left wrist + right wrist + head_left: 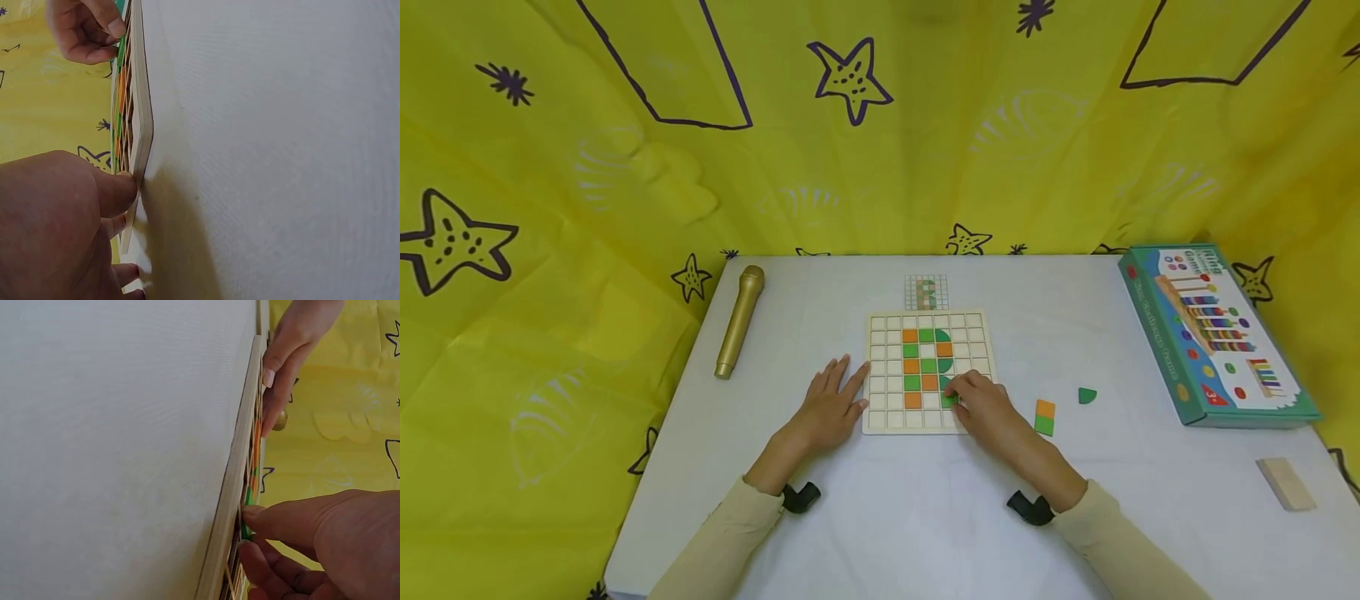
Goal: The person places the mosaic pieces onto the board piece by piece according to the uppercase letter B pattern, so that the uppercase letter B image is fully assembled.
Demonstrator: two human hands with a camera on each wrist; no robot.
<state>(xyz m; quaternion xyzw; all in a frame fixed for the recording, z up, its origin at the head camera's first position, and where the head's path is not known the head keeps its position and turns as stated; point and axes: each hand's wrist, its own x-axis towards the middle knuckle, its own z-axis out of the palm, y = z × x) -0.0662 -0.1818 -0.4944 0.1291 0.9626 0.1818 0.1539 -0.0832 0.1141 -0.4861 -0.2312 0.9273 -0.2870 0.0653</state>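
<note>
A pale wooden grid board (886, 418) lies flat on the table, its cells partly filled with orange, light-green and dark-green tiles. My right hand (988, 412) pinches a green tile (247, 532) between thumb and finger at the lower right of the pattern. That tile's exact shape is partly covered by the fingers. At the board's left edge rests my left hand (831, 408), fingers spread and thumb touching the rim. Just behind the board lies a small pattern card (927, 292) with a similar coloured grid.
Right of the board lie an orange square tile (1045, 408), a green square tile (1043, 426) and a dark-green quarter-round tile (1087, 396). Farther right are a game box (1221, 337) and a wooden block (1286, 483). A gold microphone (741, 323) lies at the left.
</note>
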